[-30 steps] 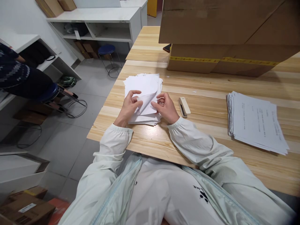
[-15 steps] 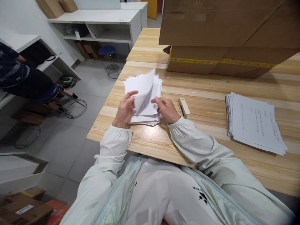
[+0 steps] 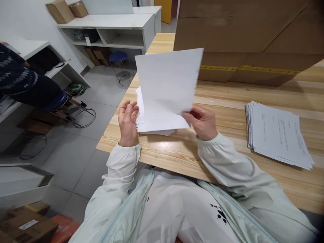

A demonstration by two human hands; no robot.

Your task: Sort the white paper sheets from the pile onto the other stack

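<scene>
Between thumb and fingers, my right hand [image 3: 202,122] pinches the lower right corner of a white paper sheet [image 3: 168,84], raised and tilted above the table. Whether it is one sheet or more I cannot tell. Beneath it lies a paper stack [image 3: 140,106], mostly covered by the raised sheet. My left hand [image 3: 128,123] is beside the stack's left edge, fingers apart and slightly curled, holding nothing. The stapler seen earlier is hidden behind the sheet and my right hand.
A printed paper stack [image 3: 279,135] rests at the right of the wooden table [image 3: 174,153]. Large cardboard boxes [image 3: 240,33] stand at the back. To the left, a person [image 3: 19,76] sits on a blue stool [image 3: 54,101]; another stool [image 3: 118,56] stands beyond.
My right hand has lifted the sheet off the stack and moved right with it. My left hand has let go of the paper and drawn slightly left.
</scene>
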